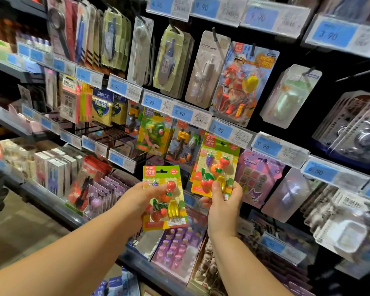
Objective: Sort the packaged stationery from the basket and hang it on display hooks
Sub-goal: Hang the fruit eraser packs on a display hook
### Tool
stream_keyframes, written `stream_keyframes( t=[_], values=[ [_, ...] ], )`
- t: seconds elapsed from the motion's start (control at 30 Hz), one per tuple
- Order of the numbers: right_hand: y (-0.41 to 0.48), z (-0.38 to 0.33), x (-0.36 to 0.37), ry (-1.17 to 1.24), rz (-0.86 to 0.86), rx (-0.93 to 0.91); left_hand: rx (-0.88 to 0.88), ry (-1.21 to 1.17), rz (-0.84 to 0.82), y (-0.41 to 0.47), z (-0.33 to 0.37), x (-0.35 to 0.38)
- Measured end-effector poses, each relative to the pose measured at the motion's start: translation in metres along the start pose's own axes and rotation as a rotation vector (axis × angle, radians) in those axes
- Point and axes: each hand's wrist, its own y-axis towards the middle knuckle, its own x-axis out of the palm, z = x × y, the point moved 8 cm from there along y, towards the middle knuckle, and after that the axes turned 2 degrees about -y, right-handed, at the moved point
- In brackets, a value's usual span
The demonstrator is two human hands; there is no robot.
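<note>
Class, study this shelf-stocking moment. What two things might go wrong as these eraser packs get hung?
1. The right-hand grip pinches the raised eraser pack only at its bottom edge, so its top slot may wobble and miss a hook.
2. Hanging goods crowd it; the purple sticker card beside it could get knocked.

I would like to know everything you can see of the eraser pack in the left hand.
The eraser pack is a flat green and yellow card with a clear blister over small fruit erasers: strawberry, orange, cherries, bananas. Its top shows the word ERASER, an orange round label and a hang slot. It is held nearly upright, on no hook. The left hand grips its left edge.
</note>
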Motion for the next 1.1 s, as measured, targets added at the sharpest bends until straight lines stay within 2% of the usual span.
stream_keyframes(
  t=[0.3, 0.43, 0.57, 0.73, 0.8, 0.9, 0.97, 1.03, 1.1],
  values=[
    [0.017, 0.004, 0.006, -0.066, 0.046, 0.006, 0.006, 0.028, 0.056, 0.007, -0.001, -0.005],
    [0.026, 0.013, 0.004, -0.092, 0.052, 0.128, 0.008, 0.033, 0.058, 0.012, -0.005, -0.009],
    [0.030, 0.031, 0.006, -0.099, -0.038, 0.325, 0.008, 0.008, 0.034, 0.013, -0.005, -0.004],
    [0.019, 0.042, -0.002, -0.168, -0.009, 0.309, 0.014, -0.022, 0.008, 0.010, -0.003, 0.002],
    [0.012, 0.034, 0.005, -0.159, -0.098, 0.259, 0.037, -0.023, 0.000, 0.009, 0.000, 0.005],
    [-0.012, 0.018, 0.029, -0.292, -0.414, 0.175, 0.072, 0.010, -0.024, 0.008, 0.003, 0.011],
    [-0.030, 0.014, 0.042, -0.292, -0.589, 0.140, 0.086, 0.021, -0.065, 0.004, 0.003, 0.018],
    [-0.037, 0.013, 0.045, -0.255, -0.611, 0.098, 0.080, 0.019, -0.088, 0.002, 0.000, 0.022],
    [-0.037, 0.011, 0.040, -0.230, -0.539, 0.048, 0.086, 0.008, -0.114, 0.004, -0.004, 0.024]
  ],
)
